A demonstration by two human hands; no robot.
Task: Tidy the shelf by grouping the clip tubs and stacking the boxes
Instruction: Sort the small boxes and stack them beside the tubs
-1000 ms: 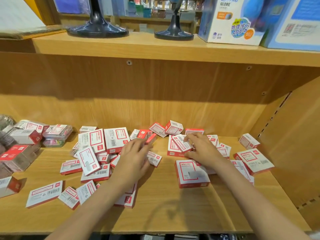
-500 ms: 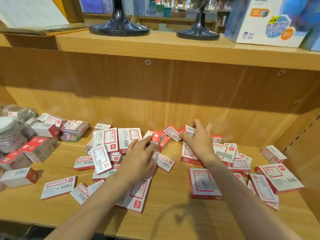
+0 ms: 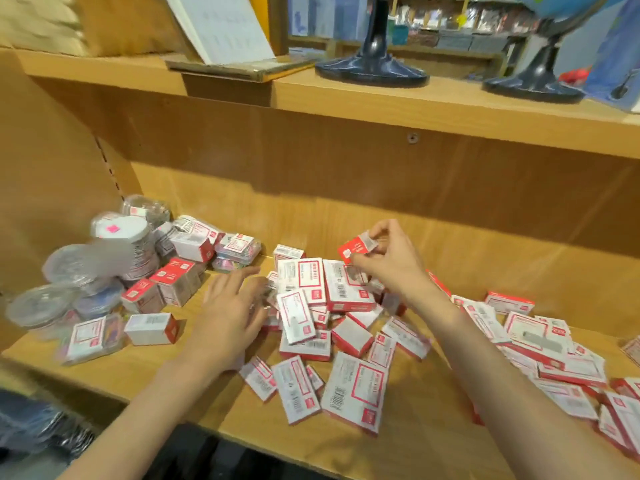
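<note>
Several red-and-white boxes (image 3: 332,289) lie scattered in a loose heap across the wooden shelf (image 3: 207,403). My right hand (image 3: 391,261) pinches one small red box (image 3: 356,249), lifted above the heap near the back. My left hand (image 3: 232,313) hovers with straight spread fingers just left of the heap, holding nothing. Clear clip tubs (image 3: 128,237) with white lids crowd the shelf's left end, mixed with more small boxes (image 3: 152,329).
The upper shelf (image 3: 381,95) overhangs the work area and carries two dark globe stands (image 3: 372,69) and a tilted board. The left side panel (image 3: 52,188) bounds the tubs. More boxes (image 3: 554,351) spread to the right edge of view.
My right hand has picked a small red box up off the heap. My left hand has shifted left toward the tubs. The view has swung left, bringing the tubs in.
</note>
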